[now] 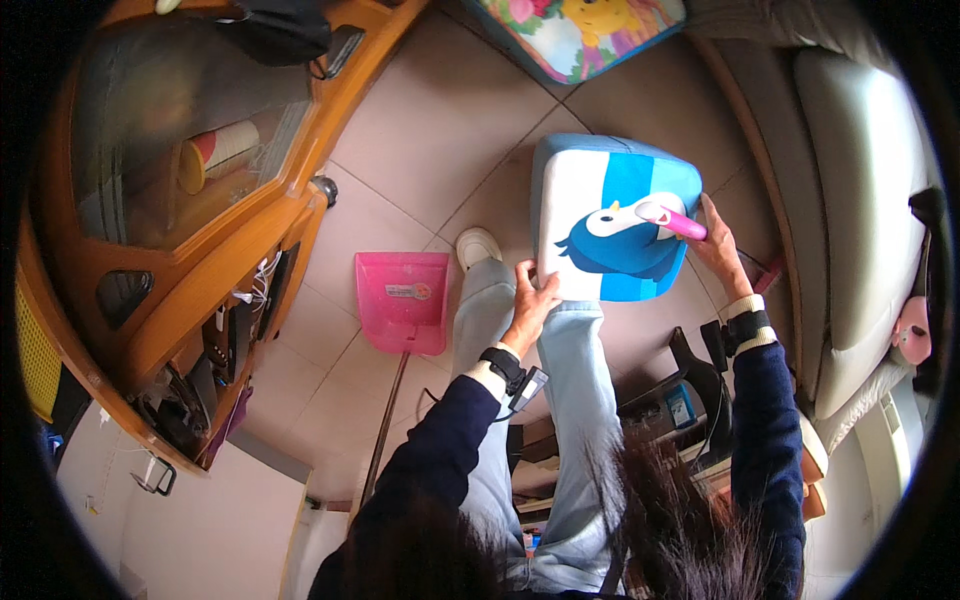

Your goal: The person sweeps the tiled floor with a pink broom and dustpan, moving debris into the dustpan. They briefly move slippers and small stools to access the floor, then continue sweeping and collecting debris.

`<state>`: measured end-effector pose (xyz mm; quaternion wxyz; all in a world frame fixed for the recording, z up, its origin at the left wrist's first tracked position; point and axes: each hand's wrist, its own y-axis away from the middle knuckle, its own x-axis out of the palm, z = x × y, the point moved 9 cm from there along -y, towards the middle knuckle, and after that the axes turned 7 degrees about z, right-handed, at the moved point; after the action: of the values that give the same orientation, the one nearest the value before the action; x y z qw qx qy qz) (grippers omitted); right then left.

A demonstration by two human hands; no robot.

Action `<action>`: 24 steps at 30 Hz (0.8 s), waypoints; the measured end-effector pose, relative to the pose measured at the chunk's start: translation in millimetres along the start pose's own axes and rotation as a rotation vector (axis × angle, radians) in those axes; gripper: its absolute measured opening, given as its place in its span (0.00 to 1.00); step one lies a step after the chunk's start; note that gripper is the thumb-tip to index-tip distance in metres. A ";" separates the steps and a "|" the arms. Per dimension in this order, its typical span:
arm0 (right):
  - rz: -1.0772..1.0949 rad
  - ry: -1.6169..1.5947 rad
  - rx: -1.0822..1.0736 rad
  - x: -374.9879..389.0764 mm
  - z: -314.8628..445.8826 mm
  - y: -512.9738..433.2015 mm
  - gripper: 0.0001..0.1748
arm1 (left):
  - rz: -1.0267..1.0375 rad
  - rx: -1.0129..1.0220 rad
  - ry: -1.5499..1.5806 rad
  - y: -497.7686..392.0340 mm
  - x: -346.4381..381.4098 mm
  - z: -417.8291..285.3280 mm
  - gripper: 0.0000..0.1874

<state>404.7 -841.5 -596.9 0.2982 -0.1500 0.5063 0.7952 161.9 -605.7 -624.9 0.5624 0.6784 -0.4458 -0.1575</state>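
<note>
A blue and white padded storage stool with a penguin picture on its top is before me, above the tiled floor. My left hand grips its near left corner, thumb on the top. At its right edge, my right hand holds the side. A pink object with a pale rounded end lies over the penguin picture beside my right fingers; whether those fingers also hold it, I cannot tell. To the left, a pink plastic dustpan with a long handle rests on the floor.
Wooden cabinet with glass doors stands at the left. A sofa with grey cushions runs along the right. Another padded stool with a cartoon top is at the far side. Low shelving with a blue package lies near my legs.
</note>
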 end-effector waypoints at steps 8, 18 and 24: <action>-0.213 0.087 -0.123 -33.7 17.8 -8.0 0.36 | -0.156 0.225 -0.558 -80.4 -41.4 -119.9 0.26; -0.256 0.031 -0.183 -83.4 123.3 -107.7 0.36 | -0.281 0.979 -1.263 -134.3 38.1 -412.0 0.34; -0.124 -0.127 -0.032 -61.8 132.2 -163.6 0.25 | -0.338 0.761 -1.514 -187.3 44.3 -477.2 0.36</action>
<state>563.5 -692.6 -622.1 0.3761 -0.1351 0.4632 0.7910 607.7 -348.9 -629.8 -0.1823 0.5902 -0.6162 -0.4887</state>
